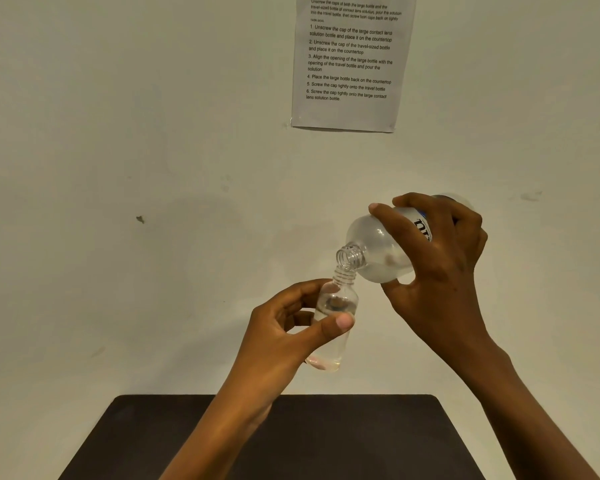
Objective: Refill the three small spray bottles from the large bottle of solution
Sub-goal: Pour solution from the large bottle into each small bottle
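Dark bench [326,441] lies below both hands, near edge cut off. Above it the left hand [281,341] pinches the small bottle [336,303]; the right hand [440,268] grips the tilted large bottle [378,244] over its mouth, label [423,230] mostly hidden.

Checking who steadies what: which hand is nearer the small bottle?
Left. The left hand grips the small bottle around its middle; the right hand is up and to its right, holding the tilted large bottle.

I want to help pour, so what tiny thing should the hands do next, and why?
Probably tip the big bottle a little more with the right hand. Its open mouth sits just over the open neck of the small bottle, which the left hand holds and which looks nearly empty.
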A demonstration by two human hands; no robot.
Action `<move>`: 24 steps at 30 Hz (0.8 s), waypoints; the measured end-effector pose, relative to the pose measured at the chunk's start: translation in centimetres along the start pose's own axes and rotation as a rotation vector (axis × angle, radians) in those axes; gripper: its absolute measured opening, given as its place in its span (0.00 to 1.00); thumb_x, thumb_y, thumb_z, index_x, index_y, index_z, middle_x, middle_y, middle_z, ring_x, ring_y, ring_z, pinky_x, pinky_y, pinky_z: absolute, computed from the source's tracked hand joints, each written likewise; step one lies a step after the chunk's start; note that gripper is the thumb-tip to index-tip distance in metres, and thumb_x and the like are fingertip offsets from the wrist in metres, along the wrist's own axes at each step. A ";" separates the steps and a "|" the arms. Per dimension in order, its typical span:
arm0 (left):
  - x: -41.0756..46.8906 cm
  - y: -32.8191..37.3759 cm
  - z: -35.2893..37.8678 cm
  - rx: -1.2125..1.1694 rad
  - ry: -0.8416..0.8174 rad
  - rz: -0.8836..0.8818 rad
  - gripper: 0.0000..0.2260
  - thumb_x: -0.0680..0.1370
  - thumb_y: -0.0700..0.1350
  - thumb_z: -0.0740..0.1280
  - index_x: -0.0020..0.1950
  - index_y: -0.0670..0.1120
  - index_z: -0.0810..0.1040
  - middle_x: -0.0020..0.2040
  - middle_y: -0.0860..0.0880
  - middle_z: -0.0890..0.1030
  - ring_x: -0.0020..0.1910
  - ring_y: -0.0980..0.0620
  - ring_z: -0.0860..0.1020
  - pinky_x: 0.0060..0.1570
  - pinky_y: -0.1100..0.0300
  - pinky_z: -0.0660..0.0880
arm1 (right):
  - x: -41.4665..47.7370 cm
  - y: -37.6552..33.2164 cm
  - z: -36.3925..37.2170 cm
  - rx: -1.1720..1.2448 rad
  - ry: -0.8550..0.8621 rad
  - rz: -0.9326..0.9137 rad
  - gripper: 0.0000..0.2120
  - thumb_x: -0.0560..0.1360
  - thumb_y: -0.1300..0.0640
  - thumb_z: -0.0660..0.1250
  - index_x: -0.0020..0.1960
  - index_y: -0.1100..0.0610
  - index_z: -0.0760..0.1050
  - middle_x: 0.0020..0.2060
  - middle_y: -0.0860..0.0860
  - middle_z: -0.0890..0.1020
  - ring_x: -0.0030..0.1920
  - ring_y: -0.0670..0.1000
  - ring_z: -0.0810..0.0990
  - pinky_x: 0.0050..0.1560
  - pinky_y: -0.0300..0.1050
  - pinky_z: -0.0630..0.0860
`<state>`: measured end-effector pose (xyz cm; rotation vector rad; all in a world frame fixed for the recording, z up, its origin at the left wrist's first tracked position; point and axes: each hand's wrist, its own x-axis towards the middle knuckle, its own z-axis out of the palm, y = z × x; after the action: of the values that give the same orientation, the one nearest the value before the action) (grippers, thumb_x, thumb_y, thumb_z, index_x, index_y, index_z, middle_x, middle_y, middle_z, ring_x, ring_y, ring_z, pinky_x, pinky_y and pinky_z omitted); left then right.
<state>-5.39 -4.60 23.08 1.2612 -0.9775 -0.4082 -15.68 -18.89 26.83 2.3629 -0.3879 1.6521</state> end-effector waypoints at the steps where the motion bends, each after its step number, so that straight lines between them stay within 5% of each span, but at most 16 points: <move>1: 0.0 0.0 0.0 -0.001 -0.002 -0.001 0.17 0.58 0.56 0.70 0.47 0.62 0.78 0.46 0.62 0.82 0.48 0.62 0.80 0.46 0.62 0.79 | 0.0 0.0 0.0 0.001 0.002 -0.002 0.36 0.60 0.65 0.77 0.64 0.49 0.68 0.60 0.57 0.73 0.63 0.58 0.62 0.60 0.48 0.58; 16: 0.1 -0.1 -0.1 0.009 0.008 -0.006 0.14 0.62 0.57 0.76 0.45 0.64 0.78 0.46 0.62 0.82 0.48 0.60 0.80 0.45 0.64 0.79 | 0.1 -0.1 0.1 0.009 0.003 -0.003 0.37 0.59 0.65 0.78 0.64 0.49 0.67 0.60 0.58 0.74 0.63 0.58 0.62 0.60 0.47 0.58; 24: 0.1 -0.2 0.0 0.014 0.008 0.000 0.17 0.61 0.55 0.71 0.49 0.60 0.79 0.49 0.60 0.83 0.50 0.58 0.80 0.48 0.59 0.79 | 0.1 0.0 -0.1 0.007 -0.007 0.003 0.37 0.60 0.65 0.77 0.64 0.48 0.67 0.60 0.57 0.73 0.63 0.58 0.62 0.60 0.50 0.59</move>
<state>-5.24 -4.72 22.92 1.2745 -0.9755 -0.3970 -15.69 -18.87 26.93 2.3744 -0.3873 1.6499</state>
